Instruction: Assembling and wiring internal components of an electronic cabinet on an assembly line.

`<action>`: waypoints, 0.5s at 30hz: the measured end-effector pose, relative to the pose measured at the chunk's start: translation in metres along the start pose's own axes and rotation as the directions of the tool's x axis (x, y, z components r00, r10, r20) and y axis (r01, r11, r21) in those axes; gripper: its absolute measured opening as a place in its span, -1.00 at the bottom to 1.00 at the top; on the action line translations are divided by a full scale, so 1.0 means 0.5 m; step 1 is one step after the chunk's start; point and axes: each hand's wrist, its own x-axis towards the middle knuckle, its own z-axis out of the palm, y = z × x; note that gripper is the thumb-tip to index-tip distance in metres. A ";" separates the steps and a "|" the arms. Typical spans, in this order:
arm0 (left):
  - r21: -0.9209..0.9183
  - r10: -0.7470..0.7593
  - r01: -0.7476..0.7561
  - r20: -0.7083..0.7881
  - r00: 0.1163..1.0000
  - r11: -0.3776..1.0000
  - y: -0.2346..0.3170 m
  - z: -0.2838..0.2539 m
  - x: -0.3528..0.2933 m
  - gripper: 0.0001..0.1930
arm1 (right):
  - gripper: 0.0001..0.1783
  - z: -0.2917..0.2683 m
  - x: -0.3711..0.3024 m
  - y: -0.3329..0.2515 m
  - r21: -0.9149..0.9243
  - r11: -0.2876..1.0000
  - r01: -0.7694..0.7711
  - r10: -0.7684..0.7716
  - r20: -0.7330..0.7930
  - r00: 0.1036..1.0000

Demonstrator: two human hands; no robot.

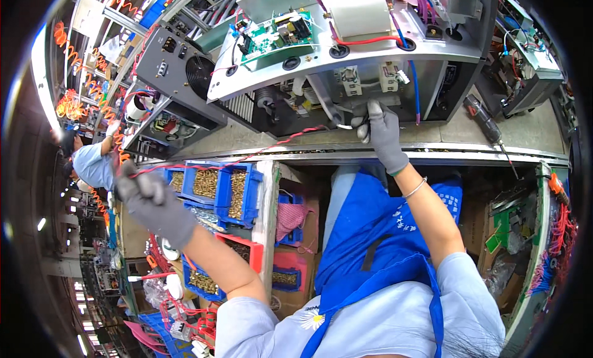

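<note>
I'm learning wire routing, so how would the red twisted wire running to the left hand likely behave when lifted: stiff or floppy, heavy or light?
The red twisted wire would probably flex easily, since it curves along its length. It looks light, being thin. Its twist may lend slight springiness.

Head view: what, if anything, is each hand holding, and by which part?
Left hand appears to hold the red twisted wire at its visible left end; blur hides the exact grip. Right hand is curled; can't tell if anything's held.
</note>
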 end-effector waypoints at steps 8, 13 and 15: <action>0.504 0.445 -0.383 -0.001 0.896 0.774 0.101 0.081 0.028 -0.74 | -0.42 0.016 0.015 0.055 -0.117 0.991 0.062 -0.056 0.048 0.997; 0.334 -0.221 0.190 0.055 0.974 0.923 -0.160 0.174 -0.075 -0.70 | -0.44 0.004 0.025 0.048 -0.077 0.996 0.050 -0.050 0.010 0.999; 0.296 -0.617 0.568 0.107 0.780 0.768 -0.214 0.221 -0.122 -0.74 | -0.44 0.014 0.023 0.040 -0.061 0.996 0.057 -0.056 0.016 0.998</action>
